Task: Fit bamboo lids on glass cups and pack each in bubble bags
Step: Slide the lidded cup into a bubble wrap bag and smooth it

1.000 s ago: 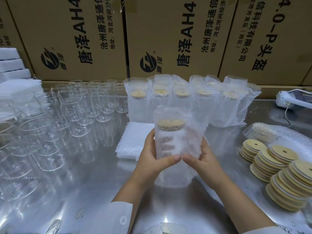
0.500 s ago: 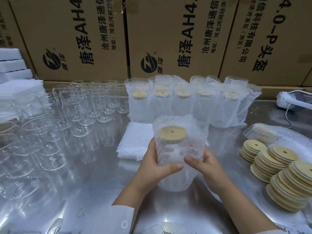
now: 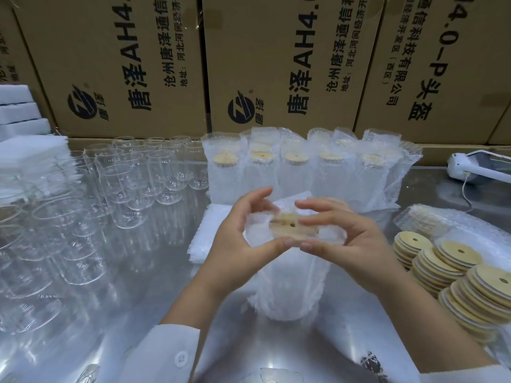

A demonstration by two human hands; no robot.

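A glass cup in a bubble bag [image 3: 290, 288] stands upright on the steel table in front of me. Its round bamboo lid [image 3: 290, 229] shows through the bag's top. My left hand [image 3: 237, 241] and my right hand [image 3: 348, 241] both pinch the bag's top edge around the lid, thumbs near me and fingers curled over the far side. A row of packed cups [image 3: 312, 172] stands behind. Bare glass cups [image 3: 132, 186] crowd the left. Stacks of bamboo lids [image 3: 453, 272] lie at the right.
A flat pile of bubble bags [image 3: 210, 230] lies just left of the held cup. White foam sheets [image 3: 25, 128] are stacked at the far left. Cardboard boxes [image 3: 276, 64] wall off the back. A white handheld device [image 3: 475, 170] with a cable sits at the back right.
The bag's open top has been pushed down over the lid. Both hands moved from the cup's sides up to its top rim, and the view now looks more steeply down on the lid.
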